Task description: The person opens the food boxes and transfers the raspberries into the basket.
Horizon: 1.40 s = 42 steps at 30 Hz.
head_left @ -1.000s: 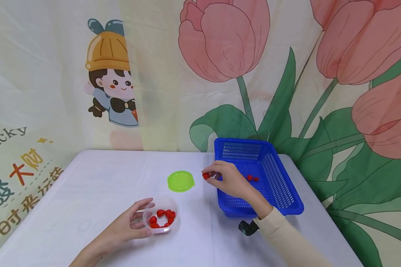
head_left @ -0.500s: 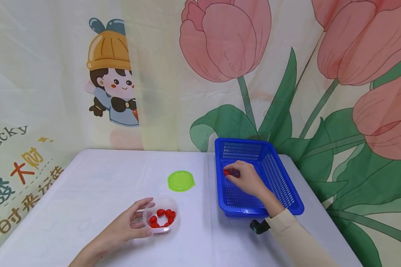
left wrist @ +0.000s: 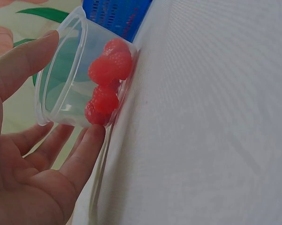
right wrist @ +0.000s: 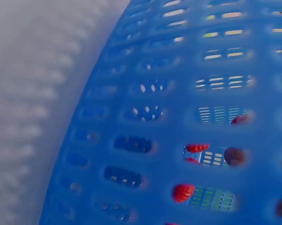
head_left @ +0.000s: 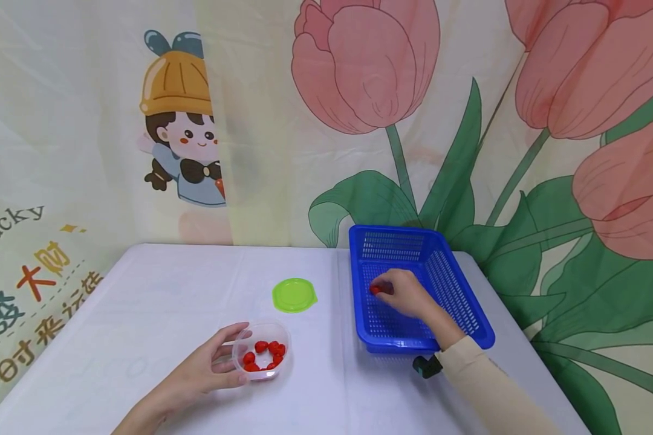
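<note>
On the white tabletop, the left hand grips a clear cup; the right hand pinches 1 red berry inside the blue basket, seemingly placing it, which calls for gentle release.

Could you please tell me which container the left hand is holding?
The clear round tub; the left hand grips it, while the blue basket stands apart.

The head camera looks forward and down over the white cloth-covered counter, the blue slotted plastic basket at 4 o'clock. The left wrist camera faces the round clear plastic tub closely, side-on, the basket at 12 o'clock. The right wrist camera looks through the basket's wall from very near. All three share the basket.
</note>
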### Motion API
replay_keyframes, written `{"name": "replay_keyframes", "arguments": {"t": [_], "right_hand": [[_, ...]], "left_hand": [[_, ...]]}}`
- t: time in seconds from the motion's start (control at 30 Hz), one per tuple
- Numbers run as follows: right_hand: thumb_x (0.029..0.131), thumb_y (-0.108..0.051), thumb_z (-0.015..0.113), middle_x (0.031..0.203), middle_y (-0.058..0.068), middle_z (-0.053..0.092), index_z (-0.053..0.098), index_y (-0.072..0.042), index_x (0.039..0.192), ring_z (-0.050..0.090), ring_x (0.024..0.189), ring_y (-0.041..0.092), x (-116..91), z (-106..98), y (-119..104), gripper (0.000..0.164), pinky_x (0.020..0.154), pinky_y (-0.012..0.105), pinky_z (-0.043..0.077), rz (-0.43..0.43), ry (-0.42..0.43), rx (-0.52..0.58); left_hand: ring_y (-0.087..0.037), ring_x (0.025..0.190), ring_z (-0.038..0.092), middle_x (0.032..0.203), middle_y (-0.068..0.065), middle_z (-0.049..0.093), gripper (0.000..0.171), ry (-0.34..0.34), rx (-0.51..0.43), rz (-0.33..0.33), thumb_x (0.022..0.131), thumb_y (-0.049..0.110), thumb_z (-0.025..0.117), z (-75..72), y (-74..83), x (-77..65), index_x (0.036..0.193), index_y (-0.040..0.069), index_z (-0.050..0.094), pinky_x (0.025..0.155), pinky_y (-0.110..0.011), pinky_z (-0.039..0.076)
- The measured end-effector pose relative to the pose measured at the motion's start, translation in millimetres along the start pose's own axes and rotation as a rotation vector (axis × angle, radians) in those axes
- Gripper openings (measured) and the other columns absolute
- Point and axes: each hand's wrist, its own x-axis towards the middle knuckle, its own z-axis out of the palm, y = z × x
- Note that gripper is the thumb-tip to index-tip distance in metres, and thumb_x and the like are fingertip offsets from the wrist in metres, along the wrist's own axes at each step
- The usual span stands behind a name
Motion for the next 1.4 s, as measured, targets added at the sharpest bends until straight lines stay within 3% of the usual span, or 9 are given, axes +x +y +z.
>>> {"name": "replay_keyframes", "arguments": {"t": [0.5, 0.7, 0.9, 1.4], "right_hand": [[0.093, -0.002, 0.08, 0.103, 0.008, 0.076, 0.08, 0.0, 0.112, 0.068, 0.091, 0.018, -1, 8, 2, 0.02, 0.084, 0.04, 0.06, 0.006, -0.064, -0.025], [0.094, -0.005, 0.081, 0.104, 0.006, 0.076, 0.08, -0.003, 0.113, 0.067, 0.094, 0.019, 0, 14, 4, 0.019, 0.09, 0.042, 0.06, 0.051, -0.097, -0.059], [0.093, -0.005, 0.081, 0.103, 0.006, 0.076, 0.081, -0.003, 0.111, 0.066, 0.09, 0.017, 0, 17, 3, 0.018, 0.085, 0.041, 0.06, 0.044, -0.108, -0.081], [0.093, -0.004, 0.082, 0.108, 0.009, 0.078, 0.081, -0.004, 0.113, 0.069, 0.097, 0.023, -4, 18, -2, 0.02, 0.095, 0.047, 0.059, 0.083, -0.158, -0.093]], "left_hand": [[-0.041, 0.144, 0.051, 0.167, -0.014, 0.039, 0.089, 0.012, 0.006, -0.014, 0.092, 0.018, 0.085, -0.6, 1.4, 0.2, 0.164, 0.024, 0.033, 0.096, -0.022, 0.055], [-0.041, 0.143, 0.052, 0.166, -0.015, 0.039, 0.089, 0.013, 0.008, -0.006, 0.091, 0.017, 0.085, -0.5, 1.5, -0.6, 0.164, 0.023, 0.033, 0.096, -0.022, 0.055], [-0.043, 0.143, 0.052, 0.166, -0.017, 0.038, 0.089, 0.006, 0.003, 0.005, 0.092, 0.016, 0.084, -0.7, 0.1, -1.1, 0.164, 0.022, 0.032, 0.096, -0.022, 0.056], [-0.043, 0.142, 0.054, 0.167, -0.018, 0.037, 0.09, -0.004, -0.002, 0.019, 0.092, 0.015, 0.083, -0.3, 0.2, -1.9, 0.165, 0.02, 0.031, 0.096, -0.023, 0.056]]}}
